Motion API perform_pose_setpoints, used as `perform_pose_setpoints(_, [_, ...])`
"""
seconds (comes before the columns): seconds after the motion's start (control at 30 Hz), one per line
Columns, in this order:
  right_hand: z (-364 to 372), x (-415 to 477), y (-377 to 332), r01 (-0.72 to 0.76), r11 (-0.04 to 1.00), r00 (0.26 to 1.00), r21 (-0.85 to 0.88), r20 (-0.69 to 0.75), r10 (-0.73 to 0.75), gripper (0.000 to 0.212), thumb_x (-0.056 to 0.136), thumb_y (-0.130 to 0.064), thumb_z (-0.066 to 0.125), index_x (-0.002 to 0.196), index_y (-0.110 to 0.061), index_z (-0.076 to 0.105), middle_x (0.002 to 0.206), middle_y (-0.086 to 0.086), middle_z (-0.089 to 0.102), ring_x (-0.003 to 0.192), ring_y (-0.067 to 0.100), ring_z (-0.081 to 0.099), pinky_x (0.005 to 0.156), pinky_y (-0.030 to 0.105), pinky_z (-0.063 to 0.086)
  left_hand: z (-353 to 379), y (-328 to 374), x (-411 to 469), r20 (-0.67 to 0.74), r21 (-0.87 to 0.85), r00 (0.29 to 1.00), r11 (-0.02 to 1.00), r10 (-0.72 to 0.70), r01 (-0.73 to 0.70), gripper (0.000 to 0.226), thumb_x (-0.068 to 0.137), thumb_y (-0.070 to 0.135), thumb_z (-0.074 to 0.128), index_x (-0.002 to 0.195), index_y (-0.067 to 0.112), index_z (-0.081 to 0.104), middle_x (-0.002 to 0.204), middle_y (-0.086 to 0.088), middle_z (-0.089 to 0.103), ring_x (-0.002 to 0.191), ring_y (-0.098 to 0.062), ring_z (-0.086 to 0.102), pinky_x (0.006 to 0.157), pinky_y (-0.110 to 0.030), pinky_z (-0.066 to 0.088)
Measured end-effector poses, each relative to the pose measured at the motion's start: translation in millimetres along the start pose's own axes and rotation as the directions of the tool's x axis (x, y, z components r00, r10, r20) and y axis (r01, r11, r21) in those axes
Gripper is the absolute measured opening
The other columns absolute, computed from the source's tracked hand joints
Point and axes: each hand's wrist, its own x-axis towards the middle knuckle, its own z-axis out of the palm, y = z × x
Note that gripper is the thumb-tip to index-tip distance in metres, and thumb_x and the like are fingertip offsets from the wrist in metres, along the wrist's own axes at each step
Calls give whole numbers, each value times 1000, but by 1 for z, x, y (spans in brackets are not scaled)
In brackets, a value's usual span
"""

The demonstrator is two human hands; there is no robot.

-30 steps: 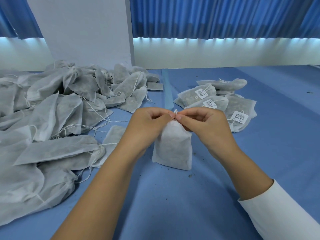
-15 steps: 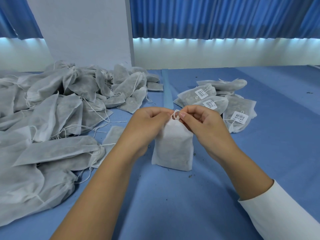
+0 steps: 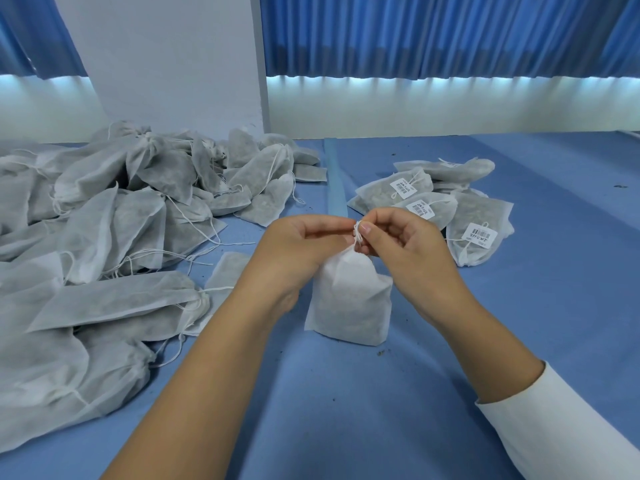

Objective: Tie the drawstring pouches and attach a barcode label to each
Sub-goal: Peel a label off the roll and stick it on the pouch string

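A filled white drawstring pouch stands upright on the blue table, its neck gathered at the top. A thin white drawstring rises from the neck in a small loop. My left hand pinches the string from the left, fingers curled beside the neck. From the right, my right hand pinches the same string between thumb and forefinger. Both hands meet just above the pouch.
A large heap of unlabelled pouches with loose strings covers the left of the table. A small pile of labelled pouches with barcode labels lies at the back right. Blue curtains and a white pillar stand behind.
The drawstring loop has come up between my fingertips above the neck. The pouch top has drawn tighter. My right hand has shifted slightly up and right.
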Motion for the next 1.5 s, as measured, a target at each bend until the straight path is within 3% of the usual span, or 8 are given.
perform_pose_setpoints(0.23, [2, -2, -2, 9, 1000, 1000, -15, -5, -9, 7, 93, 2, 59, 91, -2, 64, 78, 0, 66, 68, 4, 62, 71, 17, 53, 4, -4, 1, -99, 103, 990, 990, 103, -93, 14, 81, 10, 79, 80, 24, 78, 80, 5, 78, 79, -7, 73, 75, -17, 55])
perform_pose_setpoints(0.33, [2, -2, -3, 6, 1000, 1000, -27, -7, -6, 8, 93, 1, 59, 91, -3, 64, 77, 0, 66, 70, 6, 62, 74, 19, 55, 3, -5, 3, -131, 200, 978, 971, 162, -134, 12, 83, 12, 77, 81, 24, 79, 79, 7, 77, 80, -6, 72, 77, -19, 55])
perform_pose_setpoints(0.47, [2, -2, -3, 1, 999, 1000, -50, -5, -1, 11, 94, 2, 56, 90, -5, 63, 76, -2, 65, 69, 6, 62, 76, 20, 55, 4, -8, 6, -128, 358, 959, 914, 252, -192, 16, 88, 14, 71, 79, 26, 73, 73, 12, 71, 67, 7, 62, 65, -8, 46])
perform_pose_setpoints(0.6, [2, 0, -2, 2, 1000, 1000, -24, -29, -3, 11, 97, 3, 50, 92, -4, 57, 77, 1, 64, 68, 4, 63, 72, 18, 54, 10, -11, 6, -98, 483, 937, 839, 335, -249, 10, 95, 16, 62, 88, 22, 65, 85, 12, 66, 76, 0, 60, 67, -8, 43])
perform_pose_setpoints(0.77, [1, 2, -2, 14, 1000, 999, -9, -45, -15, 13, 98, 2, 51, 91, -7, 57, 78, -2, 68, 70, 3, 65, 70, 17, 53, 13, -13, 6, -138, 489, 921, 834, 364, -257, 20, 101, 17, 50, 86, 30, 49, 85, 14, 61, 75, 5, 55, 64, -8, 40])
perform_pose_setpoints(0.97, [1, 3, -2, 46, 998, 997, -45, -56, -49, 18, 98, 2, 49, 88, -11, 55, 77, -4, 66, 68, 5, 62, 73, 23, 55, 19, -14, 5, -138, 512, 908, 813, 395, -276, 7, 103, 17, 45, 98, 20, 48, 48, 9, 40, 43, -2, 43, 46, -20, 29])
perform_pose_setpoints(1.3, [0, 0, -8, -11, 996, 999, 83, -36, 14, 12, 101, 1, 43, 94, -5, 49, 76, 7, 66, 65, 8, 66, 61, 17, 52, 22, -13, 3, -159, 484, 922, 842, 352, -238, 8, 104, 20, 43, 98, 20, 49, 43, 13, 45, 44, 3, 46, 45, -14, 33])
perform_pose_setpoints(1.5, [-2, 2, -7, -61, 989, 998, 137, -20, 64, 8, 103, -3, 39, 99, -6, 46, 64, -5, 70, 61, 6, 66, 55, 16, 50, 23, -14, 3, -146, 493, 932, 842, 331, -222, 7, 103, 18, 43, 100, 19, 50, 57, 13, 48, 43, 3, 47, 44, -16, 32])
